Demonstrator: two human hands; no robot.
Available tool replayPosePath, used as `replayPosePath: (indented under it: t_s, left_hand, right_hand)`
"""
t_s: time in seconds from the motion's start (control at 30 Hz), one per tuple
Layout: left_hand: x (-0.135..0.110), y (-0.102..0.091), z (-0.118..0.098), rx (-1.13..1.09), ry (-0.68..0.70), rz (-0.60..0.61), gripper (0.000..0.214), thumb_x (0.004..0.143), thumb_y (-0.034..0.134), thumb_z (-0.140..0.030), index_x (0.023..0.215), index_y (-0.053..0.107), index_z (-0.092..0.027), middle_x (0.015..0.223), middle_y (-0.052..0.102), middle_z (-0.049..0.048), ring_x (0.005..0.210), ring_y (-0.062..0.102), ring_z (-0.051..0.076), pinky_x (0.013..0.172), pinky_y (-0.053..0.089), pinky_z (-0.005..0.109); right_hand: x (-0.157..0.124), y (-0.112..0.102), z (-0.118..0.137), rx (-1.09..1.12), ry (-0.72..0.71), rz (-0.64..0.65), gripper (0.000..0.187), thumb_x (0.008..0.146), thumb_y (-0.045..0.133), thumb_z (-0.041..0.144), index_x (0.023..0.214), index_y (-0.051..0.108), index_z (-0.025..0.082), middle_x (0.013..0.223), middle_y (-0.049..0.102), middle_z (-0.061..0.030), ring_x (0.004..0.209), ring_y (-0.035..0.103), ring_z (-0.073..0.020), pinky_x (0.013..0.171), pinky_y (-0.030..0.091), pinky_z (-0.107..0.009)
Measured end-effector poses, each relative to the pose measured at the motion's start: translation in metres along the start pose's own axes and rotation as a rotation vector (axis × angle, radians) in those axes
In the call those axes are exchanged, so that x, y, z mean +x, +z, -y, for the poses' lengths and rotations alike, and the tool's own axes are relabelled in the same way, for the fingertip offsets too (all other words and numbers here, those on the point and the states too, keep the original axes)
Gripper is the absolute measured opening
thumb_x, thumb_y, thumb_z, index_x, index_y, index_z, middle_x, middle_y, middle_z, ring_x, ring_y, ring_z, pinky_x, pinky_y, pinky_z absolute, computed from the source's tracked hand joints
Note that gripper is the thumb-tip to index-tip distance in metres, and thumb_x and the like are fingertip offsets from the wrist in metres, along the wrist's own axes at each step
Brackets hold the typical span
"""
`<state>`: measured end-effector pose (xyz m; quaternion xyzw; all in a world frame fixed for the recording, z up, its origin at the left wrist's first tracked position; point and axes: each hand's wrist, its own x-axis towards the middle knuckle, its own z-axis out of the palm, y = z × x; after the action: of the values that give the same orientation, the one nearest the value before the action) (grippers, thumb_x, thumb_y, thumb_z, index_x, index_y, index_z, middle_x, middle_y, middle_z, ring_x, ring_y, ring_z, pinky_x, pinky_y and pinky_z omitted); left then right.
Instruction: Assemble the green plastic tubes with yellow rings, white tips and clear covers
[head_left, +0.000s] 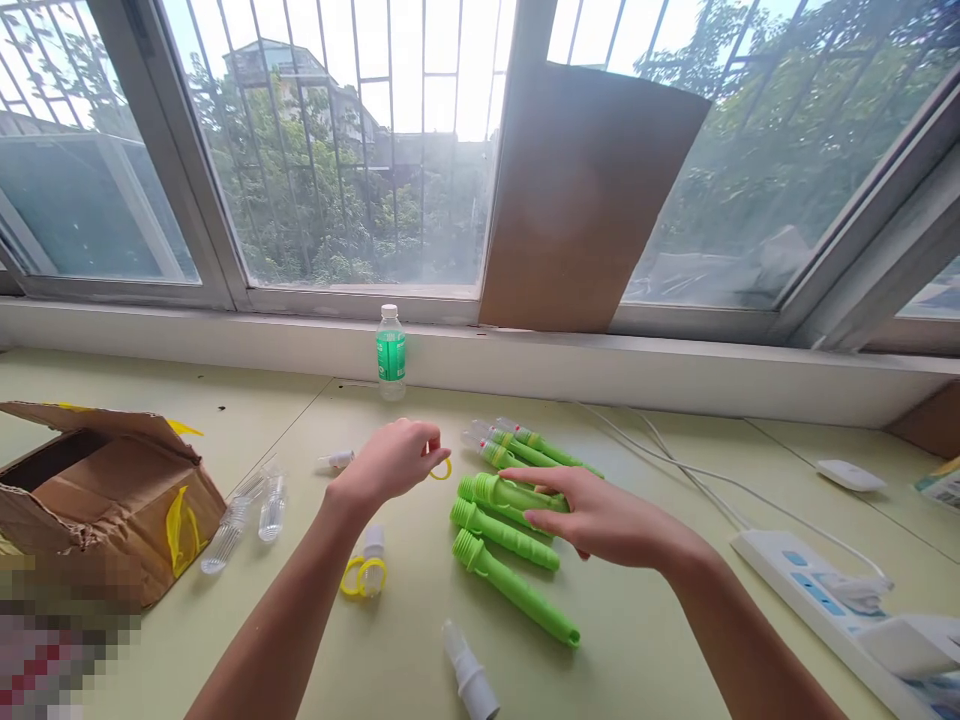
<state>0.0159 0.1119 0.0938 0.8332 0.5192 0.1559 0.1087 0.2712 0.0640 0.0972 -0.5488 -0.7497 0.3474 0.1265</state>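
Pale green table (pixel 660 650) under a wide barred window (pixel 337 150), daylight, trees outside. Left hand (pixel 394 462): fingers curled in, fingertips pinching a small yellow ring (pixel 442 468) just above the surface, so the ring hangs clear of the other parts. Right hand (pixel 600 515): spread flat, fingers extended and laid on the nearest of the green tubes (pixel 504 535), apparently steadying it; not gripped. Three tubes lie side by side at mid-table, threaded ends toward the left hand. Behind them are three capped tubes (pixel 525 445) in their own row, so the parts look sorted by kind. Near the left forearm are two more yellow rings with a white cap (pixel 364 575). Clear caps (pixel 251 510) lie loose further left, beside an open cardboard box (pixel 97 490). A white nozzle (pixel 469 680) lies at the near edge. At right, a power strip (pixel 810 590) with a white cable (pixel 712 480) running toward the wall. A water bottle (pixel 390 350) stands upright against the sill. A cardboard sheet (pixel 585 200) leans on the glass, probably as shade.
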Motion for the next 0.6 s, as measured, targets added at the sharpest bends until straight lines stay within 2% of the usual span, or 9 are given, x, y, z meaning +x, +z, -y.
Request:
replayPosePath:
  t_s: [0.07, 0.23, 0.37, 0.47, 0.6]
  left_hand:
    - [0.0, 0.001, -0.002, 0.004, 0.009, -0.023, 0.035, 0.09, 0.042, -0.044, 0.07, 0.059, -0.021, 0.065, 0.063, 0.0014, 0.057, 0.055, 0.016, 0.05, 0.031, 0.026]
    - [0.0, 0.0, -0.006, -0.002, 0.007, -0.1, 0.027, 0.09, 0.042, -0.041, 0.079, 0.058, -0.022, 0.065, 0.063, 0.0003, 0.057, 0.054, 0.016, 0.053, 0.032, 0.026]
    - [0.001, 0.003, -0.007, -0.024, 0.011, -0.132, 0.022, 0.089, 0.046, -0.04, 0.081, 0.055, -0.022, 0.068, 0.064, 0.0004, 0.06, 0.057, 0.016, 0.056, 0.035, 0.026]
    - [0.002, 0.006, -0.007, -0.061, 0.032, -0.123, 0.019, 0.087, 0.049, -0.039, 0.08, 0.055, -0.023, 0.072, 0.066, 0.0005, 0.065, 0.06, 0.017, 0.056, 0.037, 0.025]
    - [0.0, 0.007, -0.008, -0.135, 0.056, -0.107, 0.016, 0.087, 0.048, -0.037, 0.081, 0.054, -0.023, 0.075, 0.068, 0.0012, 0.068, 0.063, 0.017, 0.057, 0.041, 0.024]
  right_hand:
    - [-0.004, -0.003, 0.011, 0.041, -0.053, -0.011, 0.05, 0.083, 0.053, 0.029, 0.132, 0.052, 0.036, 0.094, 0.068, -0.0013, 0.046, 0.049, -0.0091, 0.045, 0.044, -0.023]
    - [-0.006, -0.006, 0.014, -0.036, -0.036, -0.09, 0.052, 0.085, 0.05, 0.028, 0.137, 0.047, 0.032, 0.078, 0.068, 0.0, 0.047, 0.048, -0.01, 0.047, 0.042, -0.022]
    - [-0.005, -0.001, 0.008, -0.079, -0.03, -0.043, 0.049, 0.083, 0.051, 0.027, 0.132, 0.053, 0.032, 0.102, 0.069, -0.0033, 0.052, 0.054, -0.0111, 0.047, 0.043, -0.021]
    - [-0.004, 0.004, 0.012, -0.053, -0.101, -0.001, 0.048, 0.083, 0.051, 0.027, 0.131, 0.054, 0.033, 0.107, 0.069, -0.003, 0.057, 0.058, -0.0128, 0.049, 0.045, -0.021]
    - [-0.001, 0.006, 0.019, -0.009, -0.188, -0.153, 0.052, 0.085, 0.05, 0.03, 0.137, 0.047, 0.032, 0.109, 0.067, -0.0026, 0.052, 0.054, -0.0112, 0.053, 0.046, -0.024]
